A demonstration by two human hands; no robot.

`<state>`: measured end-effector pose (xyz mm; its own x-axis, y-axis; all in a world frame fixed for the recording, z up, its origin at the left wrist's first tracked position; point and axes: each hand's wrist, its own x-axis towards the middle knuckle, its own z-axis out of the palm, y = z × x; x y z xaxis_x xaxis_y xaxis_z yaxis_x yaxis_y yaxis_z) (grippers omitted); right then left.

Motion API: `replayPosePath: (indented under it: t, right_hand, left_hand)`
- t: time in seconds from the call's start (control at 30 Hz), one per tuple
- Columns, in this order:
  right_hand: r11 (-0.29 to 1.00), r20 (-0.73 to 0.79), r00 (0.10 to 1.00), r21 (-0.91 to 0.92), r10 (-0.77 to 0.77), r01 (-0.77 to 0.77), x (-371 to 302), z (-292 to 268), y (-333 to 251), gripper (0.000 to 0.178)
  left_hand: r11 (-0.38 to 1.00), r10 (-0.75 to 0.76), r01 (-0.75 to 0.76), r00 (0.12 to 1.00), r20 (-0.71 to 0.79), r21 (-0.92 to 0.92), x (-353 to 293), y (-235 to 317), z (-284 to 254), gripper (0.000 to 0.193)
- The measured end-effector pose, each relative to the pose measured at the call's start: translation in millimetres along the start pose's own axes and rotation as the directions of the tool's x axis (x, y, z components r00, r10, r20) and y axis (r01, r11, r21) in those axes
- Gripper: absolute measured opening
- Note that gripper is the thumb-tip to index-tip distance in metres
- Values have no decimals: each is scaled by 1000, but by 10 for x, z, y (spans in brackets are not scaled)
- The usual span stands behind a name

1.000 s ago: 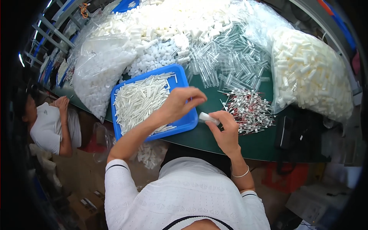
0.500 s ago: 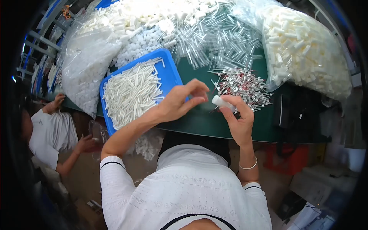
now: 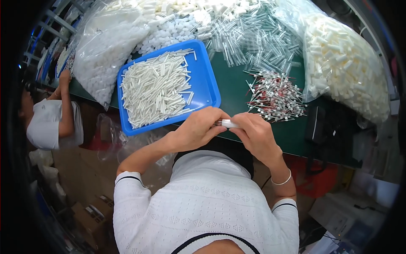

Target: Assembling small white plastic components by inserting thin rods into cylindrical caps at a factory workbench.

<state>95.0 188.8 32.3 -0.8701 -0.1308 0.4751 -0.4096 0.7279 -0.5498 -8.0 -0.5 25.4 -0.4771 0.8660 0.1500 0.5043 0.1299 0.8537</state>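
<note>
In front of you spreads a green table (image 3: 231, 76), its near edge just before your waist. To your left, beside the table, a co-worker (image 3: 55, 125) in a white top has an arm raised toward it. On your right sits a big clear bag (image 3: 344, 67) full of cream cylinders; a second bag (image 3: 101, 55), holding small white pieces, slumps on your left. Along the far side lies a loose heap of cream cylinders (image 3: 169, 6). Nearer, the blue tray (image 3: 206, 80) is strewn with thin white sticks (image 3: 156, 89), its right end mostly bare. Beyond and to the right of it are clear tubes (image 3: 258, 38), and behind it white caps (image 3: 169, 36). A tangle of red and white thin pieces (image 3: 277, 97) lies to the right of the tray, apart from it.

Your hands meet at the table's near edge, just off the tray's near right corner. Your right hand (image 3: 258, 133) is pinched around a short white cylinder (image 3: 229, 123), which lies nearly level between the two hands. Your left hand (image 3: 198, 129) has thumb and fingers closed on something slim at the cylinder's left end; the fingers hide most of it, so you cannot tell what it is. A thin bracelet (image 3: 282, 180) circles your right wrist.
</note>
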Motion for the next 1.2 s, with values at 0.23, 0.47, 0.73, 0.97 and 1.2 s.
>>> replayPosePath:
  t: [0.23, 0.47, 0.73, 0.97, 1.2]
  right_hand:
    - [586, 350, 836, 598, 423, -547, -53, 58, 8, 21]
    - [376, 452, 772, 688, 446, -621, -15, 85, 34, 13]
    - [429, 370, 802, 699, 468, -572, -95, 273, 73, 17]
    - [451, 140, 871, 810, 470, -374, -299, 485, 178, 26]
    - [619, 224, 923, 689, 314, -378, -214, 354, 206, 29]
  left_hand:
    - [903, -173, 235, 965, 195, -359, -49, 10, -49, 23]
    - [912, -236, 277, 957, 168, -301, -107, -100, 70, 30]
    - [993, -116, 118, 987, -115, 9, -142, -64, 146, 18]
    - [990, -113, 119, 990, -86, 72, -158, -66, 191, 22]
    - [979, 56, -30, 991, -125, 203, -200, -109, 240, 22]
